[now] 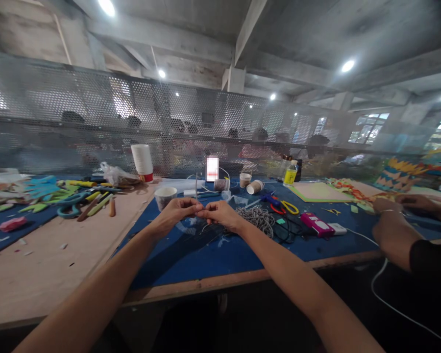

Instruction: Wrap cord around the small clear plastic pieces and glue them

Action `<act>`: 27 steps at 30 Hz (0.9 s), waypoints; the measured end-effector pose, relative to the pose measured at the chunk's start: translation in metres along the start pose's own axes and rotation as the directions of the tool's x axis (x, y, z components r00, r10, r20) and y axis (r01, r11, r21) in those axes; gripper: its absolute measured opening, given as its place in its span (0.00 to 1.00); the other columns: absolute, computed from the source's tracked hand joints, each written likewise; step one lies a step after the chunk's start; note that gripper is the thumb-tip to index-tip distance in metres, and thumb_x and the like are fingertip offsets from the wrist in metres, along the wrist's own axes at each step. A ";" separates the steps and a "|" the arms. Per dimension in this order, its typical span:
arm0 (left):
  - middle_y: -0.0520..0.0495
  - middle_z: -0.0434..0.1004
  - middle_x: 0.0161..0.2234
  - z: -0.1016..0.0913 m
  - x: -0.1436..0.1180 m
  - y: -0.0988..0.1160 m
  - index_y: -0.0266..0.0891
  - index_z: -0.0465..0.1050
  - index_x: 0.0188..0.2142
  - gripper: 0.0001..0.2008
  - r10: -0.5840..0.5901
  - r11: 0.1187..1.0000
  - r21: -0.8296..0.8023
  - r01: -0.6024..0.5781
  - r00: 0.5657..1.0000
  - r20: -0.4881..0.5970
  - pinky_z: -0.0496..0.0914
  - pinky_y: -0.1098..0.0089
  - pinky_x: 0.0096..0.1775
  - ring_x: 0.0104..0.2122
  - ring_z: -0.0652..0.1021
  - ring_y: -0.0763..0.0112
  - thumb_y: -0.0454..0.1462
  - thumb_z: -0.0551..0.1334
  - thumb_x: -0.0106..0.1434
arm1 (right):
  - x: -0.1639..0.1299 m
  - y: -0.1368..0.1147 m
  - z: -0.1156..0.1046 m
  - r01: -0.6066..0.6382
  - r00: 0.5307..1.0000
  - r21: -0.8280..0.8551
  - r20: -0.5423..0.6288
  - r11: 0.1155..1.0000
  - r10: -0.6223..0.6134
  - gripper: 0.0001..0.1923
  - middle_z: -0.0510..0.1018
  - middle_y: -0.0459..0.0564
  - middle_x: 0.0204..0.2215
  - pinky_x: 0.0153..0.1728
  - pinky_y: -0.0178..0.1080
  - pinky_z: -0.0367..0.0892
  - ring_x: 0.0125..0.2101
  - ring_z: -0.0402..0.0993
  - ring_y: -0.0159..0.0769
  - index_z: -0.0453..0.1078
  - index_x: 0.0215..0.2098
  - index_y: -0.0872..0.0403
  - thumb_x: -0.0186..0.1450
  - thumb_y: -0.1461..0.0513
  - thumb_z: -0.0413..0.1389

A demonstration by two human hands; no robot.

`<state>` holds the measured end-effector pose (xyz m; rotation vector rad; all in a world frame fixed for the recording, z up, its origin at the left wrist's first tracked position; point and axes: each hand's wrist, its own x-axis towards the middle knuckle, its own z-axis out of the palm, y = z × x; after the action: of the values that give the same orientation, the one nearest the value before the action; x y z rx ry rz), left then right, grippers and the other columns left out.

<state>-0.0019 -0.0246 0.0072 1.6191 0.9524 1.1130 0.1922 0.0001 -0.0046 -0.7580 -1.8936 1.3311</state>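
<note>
Before me, above the blue mat (220,260), my left hand (173,213) and my right hand (222,214) meet fingertip to fingertip. Both are closed in a pinch. A thin pale strand (196,186) stands up from the left fingers, and another thin end seems to trail below the right ones. What lies between the fingertips is too small to make out fully. Just beyond the left hand is a paper cup (166,196). Beside my right wrist lies a tangled heap of grey cord (257,220).
Scissors (71,205) and wooden-handled tools lie left, near stacked paper cups (141,162). Small cups (255,187), a yellow bottle (290,174), yellow-handled pliers (289,208) and a magenta box (317,224) are right. Another person's hands (393,215) work at far right. A mesh partition (191,132) stands behind.
</note>
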 end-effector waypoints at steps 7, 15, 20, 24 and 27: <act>0.48 0.78 0.34 -0.003 0.000 -0.003 0.37 0.77 0.31 0.11 0.004 0.997 -0.077 -0.001 0.999 0.032 0.68 0.72 0.36 0.33 0.75 0.72 0.43 0.70 0.54 | -0.001 -0.003 0.000 -0.029 1.000 0.021 0.006 0.999 0.029 0.22 0.71 0.42 0.17 0.21 0.30 0.52 0.19 0.59 0.24 0.70 0.25 0.57 0.52 0.47 0.65; 0.48 0.74 0.25 0.006 -0.003 0.006 0.37 0.75 0.30 0.16 0.153 0.962 0.259 -0.091 0.961 -0.232 0.70 0.67 0.33 0.27 0.74 0.68 0.48 0.62 0.61 | 0.003 -0.001 -0.005 -0.013 0.994 0.027 -0.110 1.000 0.016 0.21 0.70 0.43 0.18 0.21 0.30 0.53 0.19 0.58 0.24 0.72 0.27 0.58 0.53 0.47 0.65; 0.44 0.77 0.47 0.010 -0.003 0.005 0.42 0.77 0.46 0.13 0.613 0.567 0.686 -0.455 0.790 0.017 0.64 0.58 0.54 0.50 0.72 0.60 0.35 0.55 0.66 | 0.004 -0.001 -0.006 -0.070 0.995 -0.024 -0.077 0.997 0.068 0.22 0.70 0.42 0.17 0.22 0.31 0.54 0.19 0.60 0.25 0.73 0.27 0.58 0.52 0.47 0.64; 0.44 0.80 0.42 0.005 0.002 -0.004 0.43 0.78 0.41 0.11 0.574 0.408 0.794 -0.451 0.803 0.161 0.64 0.55 0.52 0.48 0.72 0.58 0.34 0.57 0.64 | 0.004 0.001 -0.008 -0.076 0.996 -0.028 -0.056 0.997 0.074 0.23 0.68 0.42 0.17 0.21 0.31 0.52 0.19 0.58 0.24 0.73 0.27 0.58 0.53 0.45 0.64; 0.44 0.79 0.39 0.003 0.002 -0.006 0.42 0.78 0.36 0.08 0.536 0.416 0.817 -0.400 0.833 0.135 0.64 0.56 0.49 0.45 0.73 0.57 0.35 0.59 0.63 | 0.004 0.001 -0.012 -0.085 0.996 -0.027 -0.022 0.996 0.084 0.24 0.67 0.42 0.17 0.21 0.31 0.50 0.19 0.57 0.24 0.73 0.27 0.58 0.53 0.44 0.63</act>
<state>0.0012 -0.0222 0.0017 2.7673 1.2660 1.2439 0.1997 0.0098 -0.0021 -0.8717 -1.8853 1.3451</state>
